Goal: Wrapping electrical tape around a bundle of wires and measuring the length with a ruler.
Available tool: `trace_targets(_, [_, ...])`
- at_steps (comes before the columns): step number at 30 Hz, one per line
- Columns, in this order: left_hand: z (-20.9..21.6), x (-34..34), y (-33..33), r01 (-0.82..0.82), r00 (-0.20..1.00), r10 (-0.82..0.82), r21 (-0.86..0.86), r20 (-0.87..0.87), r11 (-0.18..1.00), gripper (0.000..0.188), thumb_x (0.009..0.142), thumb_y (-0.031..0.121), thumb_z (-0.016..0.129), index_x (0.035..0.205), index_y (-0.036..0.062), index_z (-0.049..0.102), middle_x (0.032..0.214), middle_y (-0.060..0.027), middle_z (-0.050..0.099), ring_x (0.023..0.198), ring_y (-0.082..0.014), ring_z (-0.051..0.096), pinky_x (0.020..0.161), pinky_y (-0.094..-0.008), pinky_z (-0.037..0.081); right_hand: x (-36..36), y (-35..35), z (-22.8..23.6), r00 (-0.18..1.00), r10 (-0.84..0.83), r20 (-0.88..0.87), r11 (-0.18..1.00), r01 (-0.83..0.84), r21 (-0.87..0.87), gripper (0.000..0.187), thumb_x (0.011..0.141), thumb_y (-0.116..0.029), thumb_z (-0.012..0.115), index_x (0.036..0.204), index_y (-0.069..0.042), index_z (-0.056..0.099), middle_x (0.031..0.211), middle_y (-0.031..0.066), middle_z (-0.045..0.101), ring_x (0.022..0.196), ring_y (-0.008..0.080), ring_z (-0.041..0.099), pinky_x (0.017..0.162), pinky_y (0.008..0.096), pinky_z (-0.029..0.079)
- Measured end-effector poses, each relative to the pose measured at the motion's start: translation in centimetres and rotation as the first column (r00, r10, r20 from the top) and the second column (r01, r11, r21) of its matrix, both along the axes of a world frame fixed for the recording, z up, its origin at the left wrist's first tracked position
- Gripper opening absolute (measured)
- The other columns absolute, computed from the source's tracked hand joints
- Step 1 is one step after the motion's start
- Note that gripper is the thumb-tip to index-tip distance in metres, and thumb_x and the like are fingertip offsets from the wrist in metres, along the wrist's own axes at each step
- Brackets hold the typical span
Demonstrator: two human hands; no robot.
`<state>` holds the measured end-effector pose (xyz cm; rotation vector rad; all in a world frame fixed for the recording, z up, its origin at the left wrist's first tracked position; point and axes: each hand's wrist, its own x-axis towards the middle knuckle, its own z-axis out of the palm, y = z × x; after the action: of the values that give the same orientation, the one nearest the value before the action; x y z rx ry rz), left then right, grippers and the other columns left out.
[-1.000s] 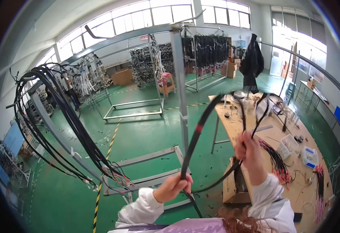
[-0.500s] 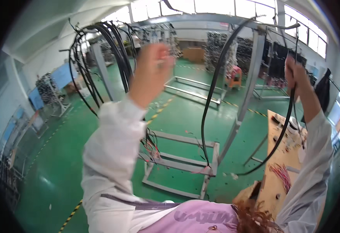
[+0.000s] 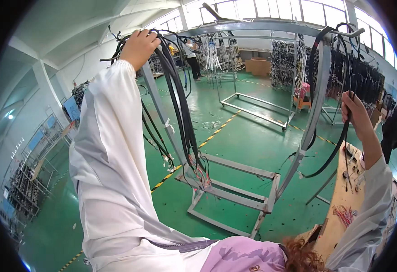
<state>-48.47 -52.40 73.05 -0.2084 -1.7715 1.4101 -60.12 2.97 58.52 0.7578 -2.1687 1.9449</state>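
Observation:
Up at the far left, my left hand (image 3: 140,47) is closed over the top of a bundle of black cables (image 3: 176,90). The bundle hangs from the left end of a grey metal rack (image 3: 252,28), and thin coloured wire ends (image 3: 200,177) show at its bottom. On the right, my raised right hand (image 3: 358,111) grips a black cable (image 3: 339,152), which bends down and back toward the rack's right post (image 3: 314,113). More black cable loops over the hook (image 3: 352,32) at the top of that post.
A wooden workbench (image 3: 343,199) with red wires (image 3: 344,215) and small parts stands at the lower right. The rack's base frame (image 3: 234,195) rests on the green floor. Farther back are a wheeled metal frame (image 3: 257,109), an orange stool (image 3: 303,102), racks of hanging cables and a person (image 3: 192,59).
My left hand has moved from mid-air to the cable bundle on the left. My right hand still holds its cable. The view has shifted, and the cable by the right post hangs closer to it.

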Motion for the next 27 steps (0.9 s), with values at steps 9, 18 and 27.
trace_targets(9, [9.6, 10.4, -10.7, -0.067, 0.953, 0.109, 0.153, -0.283, 0.986, 0.031, 0.078, 0.010, 0.054, 0.109, 0.0137, 0.050, 0.112, -0.0011, 0.055, 0.085, -0.0231, 0.060, 0.078, -0.0399, 0.042, -2.3, 10.1, -2.2, 0.959, -0.166, -0.228, 0.920, 0.234, 0.314, 0.054, 0.083, -0.034, 0.054, 0.129, -0.013, 0.035, 0.108, 0.0052, 0.053, 0.089, 0.0091, 0.051, 0.071, 0.0216, 0.040])
trace_targets(18, [5.0, 9.6, -20.3, -0.405, 0.763, 0.585, 0.502, -0.274, 0.764, 0.023, 0.086, 0.018, 0.039, 0.098, 0.0140, 0.057, 0.104, -0.0053, 0.060, 0.079, -0.0257, 0.063, 0.066, -0.0413, 0.049, 14.1, -5.5, -1.2, 0.995, 0.000, -0.100, 0.841, 0.054, 0.538, 0.038, 0.082, -0.013, 0.054, 0.118, -0.007, 0.043, 0.107, 0.0068, 0.051, 0.100, 0.0146, 0.048, 0.085, 0.0281, 0.039])
trace_targets(27, [-6.8, 14.3, -31.5, -0.311, 0.686, 0.727, 0.895, -0.022, 0.320, 0.022, 0.085, 0.015, 0.042, 0.103, 0.0076, 0.054, 0.100, -0.0177, 0.057, 0.084, -0.0330, 0.061, 0.068, -0.0443, 0.050, 21.4, -6.1, -3.0, 0.956, 0.259, -0.138, 0.565, -0.035, 0.824, 0.041, 0.078, -0.014, 0.062, 0.114, -0.004, 0.045, 0.104, 0.0114, 0.054, 0.100, 0.0231, 0.051, 0.084, 0.0329, 0.041])
